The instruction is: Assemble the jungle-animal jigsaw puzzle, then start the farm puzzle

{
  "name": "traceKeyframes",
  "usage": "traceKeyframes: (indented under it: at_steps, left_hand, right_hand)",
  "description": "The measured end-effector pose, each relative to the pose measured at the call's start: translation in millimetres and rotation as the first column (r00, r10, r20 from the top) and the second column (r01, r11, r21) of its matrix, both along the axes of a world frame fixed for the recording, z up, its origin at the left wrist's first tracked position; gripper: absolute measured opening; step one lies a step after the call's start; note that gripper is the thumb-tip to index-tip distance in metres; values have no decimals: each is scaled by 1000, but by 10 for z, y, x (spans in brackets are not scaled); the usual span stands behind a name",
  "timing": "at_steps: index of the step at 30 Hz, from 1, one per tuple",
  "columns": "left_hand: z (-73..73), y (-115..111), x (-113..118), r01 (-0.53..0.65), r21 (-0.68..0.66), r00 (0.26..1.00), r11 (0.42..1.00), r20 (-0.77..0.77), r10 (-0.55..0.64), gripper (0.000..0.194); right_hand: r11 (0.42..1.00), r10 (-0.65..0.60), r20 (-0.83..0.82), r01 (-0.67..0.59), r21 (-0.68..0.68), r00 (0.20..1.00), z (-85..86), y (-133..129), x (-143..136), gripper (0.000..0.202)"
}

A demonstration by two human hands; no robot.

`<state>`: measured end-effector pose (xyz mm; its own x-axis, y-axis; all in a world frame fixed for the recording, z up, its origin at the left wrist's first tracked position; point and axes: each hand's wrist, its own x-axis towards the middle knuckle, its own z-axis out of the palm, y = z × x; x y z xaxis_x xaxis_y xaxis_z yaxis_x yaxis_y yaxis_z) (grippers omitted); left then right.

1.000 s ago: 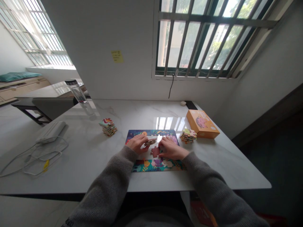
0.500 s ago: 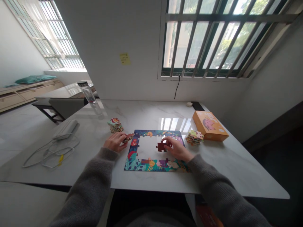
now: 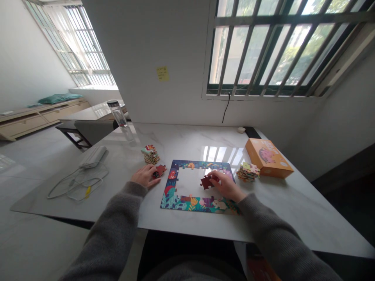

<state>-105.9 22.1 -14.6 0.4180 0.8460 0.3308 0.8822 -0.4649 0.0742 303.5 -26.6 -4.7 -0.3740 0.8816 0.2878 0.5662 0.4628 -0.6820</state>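
A joined puzzle border lies flat on the white table, its middle showing bare tabletop. Over the right part of that opening, my right hand pinches a dark red puzzle piece, slightly turned. My left hand is beside the border's left edge, fingers closed on reddish puzzle pieces; how many is unclear. One stack of pieces stands behind my left hand. Another stack is right of the border.
An orange box lies at the right, near a dark flat object. A clear bottle stands at the back left. On the left are a white device and loose cables.
The view has shifted, so the scene sits further right. The piece in my right hand has tilted. The pieces in my left hand have turned and show more of their faces.
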Motion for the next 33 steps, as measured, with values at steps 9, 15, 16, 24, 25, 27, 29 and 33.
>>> traceKeyframes:
  at_steps: [9,15,16,24,25,27,29,33]
  left_hand:
    - [-4,19,163,-99,61,985,993,151,89,39]
    - [25,-1,146,-85,100,982,991,178,67,35]
    - [55,-12,152,-86,120,981,989,186,63,33]
    - [336,-41,689,200,118,955,973,200,-221,19]
    - [351,-39,814,237,106,948,966,190,-253,18]
    - [362,-36,1062,318,59,932,946,160,-324,22]
    - [350,-37,1272,371,28,916,928,151,-371,25]
    - [271,-53,1503,391,-22,913,920,134,-385,23]
  right_hand:
    - [998,-50,67,48,29,997,-23,20,5,14]
    - [997,-56,89,51,52,994,-8,8,2,14]
    - [997,-58,91,54,52,994,-9,7,2,13]
    - [995,-95,124,98,-18,988,-27,18,14,13]
    - [995,-95,125,99,-21,988,-25,18,14,15]
    - [995,-88,124,91,-25,988,-22,15,14,19]
    - [996,-85,123,88,-25,989,-22,12,13,23]
    - [997,-77,128,79,-8,989,-27,16,19,29]
